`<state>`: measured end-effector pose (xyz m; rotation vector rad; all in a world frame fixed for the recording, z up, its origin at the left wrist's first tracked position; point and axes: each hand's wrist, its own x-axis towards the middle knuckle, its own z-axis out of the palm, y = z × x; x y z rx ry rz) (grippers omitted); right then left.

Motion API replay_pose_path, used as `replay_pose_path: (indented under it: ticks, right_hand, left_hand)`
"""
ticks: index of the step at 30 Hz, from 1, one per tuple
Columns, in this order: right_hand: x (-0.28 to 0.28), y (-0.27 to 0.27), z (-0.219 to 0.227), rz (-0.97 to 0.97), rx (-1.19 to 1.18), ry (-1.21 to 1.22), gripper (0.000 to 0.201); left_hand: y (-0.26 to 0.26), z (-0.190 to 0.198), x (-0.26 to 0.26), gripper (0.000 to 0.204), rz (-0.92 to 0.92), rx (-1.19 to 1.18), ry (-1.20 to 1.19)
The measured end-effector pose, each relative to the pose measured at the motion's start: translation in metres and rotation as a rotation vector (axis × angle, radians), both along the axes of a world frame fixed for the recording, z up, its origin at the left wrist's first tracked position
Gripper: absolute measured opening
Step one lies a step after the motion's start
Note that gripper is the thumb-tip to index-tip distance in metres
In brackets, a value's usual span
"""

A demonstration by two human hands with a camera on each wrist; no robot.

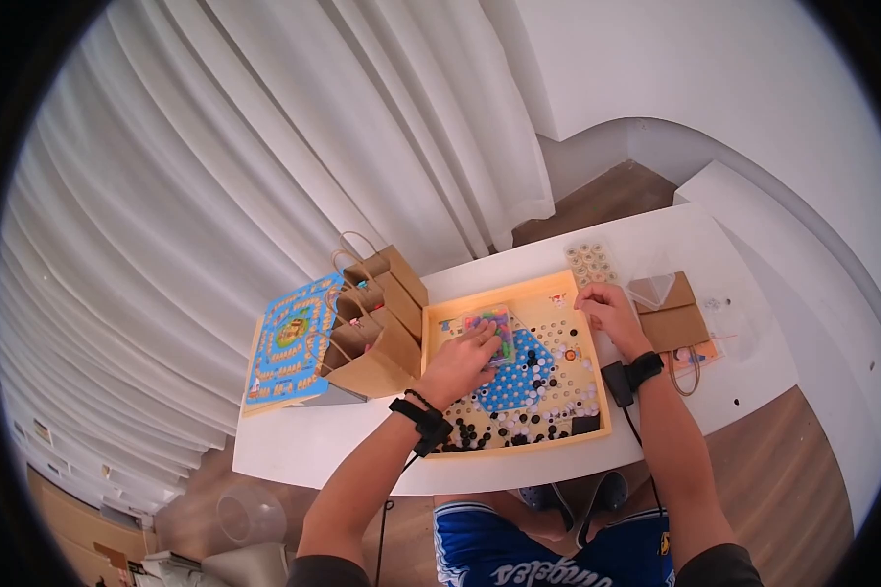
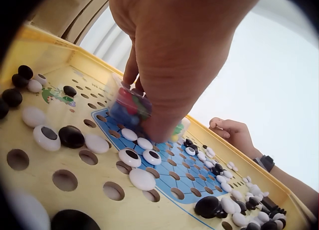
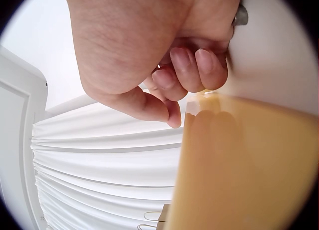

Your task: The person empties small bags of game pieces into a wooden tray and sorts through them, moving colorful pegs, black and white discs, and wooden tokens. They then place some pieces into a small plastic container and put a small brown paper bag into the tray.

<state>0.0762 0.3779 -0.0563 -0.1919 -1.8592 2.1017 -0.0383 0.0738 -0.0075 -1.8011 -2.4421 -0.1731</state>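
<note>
A small clear plastic box [image 1: 504, 328] of colourful pieces is in my left hand [image 1: 465, 364], over the upper part of the wooden game tray [image 1: 519, 294]. In the left wrist view the fingertips lie along the top of the box [image 2: 130, 108], and the palm hides part of it. Beneath spreads a blue hexagonal board pattern [image 1: 531, 364] with holes. Black and white round pieces [image 2: 139, 157] lie loose around it. My right hand [image 1: 607, 315] is by the tray's right rim, its fingers loosely curled with nothing between them in the right wrist view [image 3: 184, 73].
Brown paper bags [image 1: 382, 338] and a blue game board [image 1: 294, 338] stand left of the tray. To its right lie another paper bag [image 1: 677, 328] and a clear plastic container [image 1: 649, 291]. Round wooden pieces [image 1: 589, 262] are behind the tray on the white table [image 1: 308, 448].
</note>
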Motion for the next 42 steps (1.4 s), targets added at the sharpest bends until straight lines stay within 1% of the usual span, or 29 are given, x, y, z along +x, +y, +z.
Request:
replay_pose_path:
  ticks: [3, 5, 9, 11, 12, 14, 15, 16, 17, 19, 20, 21, 22, 23, 25, 26, 28, 29, 31, 32, 33, 34, 35, 36, 38, 39, 40, 41, 42]
  right_hand:
    - [0.001, 0.000, 0.000, -0.005, 0.007, -0.001, 0.007]
    - [0.001, 0.000, -0.001, -0.003, 0.012, -0.001, 0.007]
    - [-0.001, 0.001, -0.002, 0.003, 0.042, -0.001, 0.007]
    - [0.001, 0.001, -0.001, 0.000, 0.061, -0.006, 0.006]
    - [0.001, 0.002, 0.001, -0.004, 0.103, 0.014, 0.006]
    - [0.000, 0.000, 0.012, -0.006, 0.158, 0.040, 0.005]
    - [0.001, -0.005, 0.020, -0.025, 0.219, 0.083, 0.006]
    - [0.002, -0.011, 0.026, -0.043, 0.277, 0.124, 0.007]
    - [-0.001, -0.016, 0.032, -0.042, 0.282, 0.123, 0.007]
    - [-0.009, -0.029, 0.046, 0.053, 0.526, 0.216, 0.011]
    - [-0.011, -0.039, 0.054, 0.054, 0.532, 0.211, 0.011]
    - [-0.013, -0.052, 0.064, 0.128, 0.501, 0.037, 0.019]
    - [-0.017, -0.063, 0.071, 0.200, 0.468, -0.137, 0.027]
    - [-0.022, -0.073, 0.075, 0.199, 0.476, -0.142, 0.027]
    - [-0.032, -0.089, 0.083, 0.202, 0.605, -0.412, 0.049]
    - [-0.035, -0.096, 0.085, 0.202, 0.615, -0.416, 0.049]
    - [-0.038, -0.108, 0.083, 0.189, 0.424, -0.464, 0.066]
    - [-0.039, -0.111, 0.080, 0.189, 0.434, -0.469, 0.066]
    - [-0.043, -0.115, 0.067, 0.222, 0.095, -0.446, 0.073]
    - [-0.044, -0.114, 0.061, 0.218, 0.103, -0.453, 0.073]
    - [-0.044, -0.111, 0.056, 0.241, 0.025, -0.430, 0.073]
    - [-0.045, -0.108, 0.053, 0.262, -0.050, -0.405, 0.072]
    - [-0.043, -0.108, 0.056, 0.255, -0.038, -0.409, 0.072]
    - [-0.039, -0.108, 0.059, 0.238, -0.037, -0.391, 0.069]
    - [-0.034, -0.105, 0.065, 0.213, -0.023, -0.378, 0.066]
    - [-0.032, -0.101, 0.067, 0.238, -0.024, -0.332, 0.064]
    - [-0.030, -0.099, 0.071, 0.264, -0.024, -0.285, 0.063]
    - [-0.026, -0.101, 0.079, 0.257, -0.009, -0.289, 0.063]
    - [-0.020, -0.105, 0.087, 0.238, 0.001, -0.265, 0.061]
  left_hand:
    - [-0.001, 0.007, 0.001, 0.049, -0.007, -0.003, -0.009]
    - [0.000, 0.015, 0.001, 0.046, 0.023, -0.060, -0.073]
    - [0.001, 0.023, 0.000, 0.044, 0.014, -0.067, -0.119]
    - [0.000, 0.023, 0.000, 0.041, -0.020, 0.043, -0.112]
    - [0.001, 0.025, 0.001, 0.041, -0.024, 0.050, -0.110]
    - [0.000, 0.029, 0.003, 0.043, 0.078, -0.078, -0.193]
    - [-0.001, 0.028, 0.002, 0.043, 0.079, -0.069, -0.190]
    - [-0.003, 0.026, 0.003, 0.042, -0.003, 0.022, -0.132]
    - [-0.005, 0.024, 0.002, 0.042, -0.085, 0.112, -0.075]
    - [-0.007, 0.022, 0.001, 0.044, -0.083, 0.130, -0.091]
    - [-0.008, 0.020, 0.000, 0.047, -0.081, 0.144, -0.105]
    - [-0.008, 0.022, 0.001, 0.047, -0.083, 0.151, -0.111]
    - [-0.008, 0.024, 0.002, 0.048, -0.013, 0.104, -0.157]
    - [-0.009, 0.026, 0.003, 0.049, 0.057, 0.058, -0.201]
    - [-0.010, 0.026, 0.001, 0.050, 0.063, 0.112, -0.244]
    - [-0.011, 0.029, 0.001, 0.051, 0.071, 0.158, -0.285]
    - [-0.013, 0.034, 0.003, 0.050, 0.091, 0.157, -0.316]
    - [-0.013, 0.036, 0.003, 0.050, 0.110, 0.146, -0.344]
    - [-0.015, 0.030, 0.001, 0.050, 0.095, 0.183, -0.323]
    - [-0.015, 0.029, 0.001, 0.049, 0.081, 0.211, -0.296]
    - [-0.017, 0.029, 0.000, 0.049, 0.077, 0.221, -0.302]
    - [-0.021, 0.031, -0.001, 0.047, 0.051, 0.298, -0.435]
    - [-0.023, 0.032, -0.003, 0.046, 0.022, 0.375, -0.568]
    - [-0.025, 0.030, -0.008, 0.046, 0.015, 0.388, -0.573]
    - [-0.028, 0.024, -0.019, 0.033, -0.011, 0.656, -0.554]
    - [-0.029, 0.022, -0.021, 0.033, -0.018, 0.669, -0.560]
    - [-0.029, 0.019, -0.023, 0.029, 0.120, 0.773, -0.637]
    - [-0.029, 0.017, -0.025, 0.026, 0.260, 0.873, -0.714]
    - [-0.030, 0.016, -0.026, 0.026, 0.251, 0.886, -0.721]
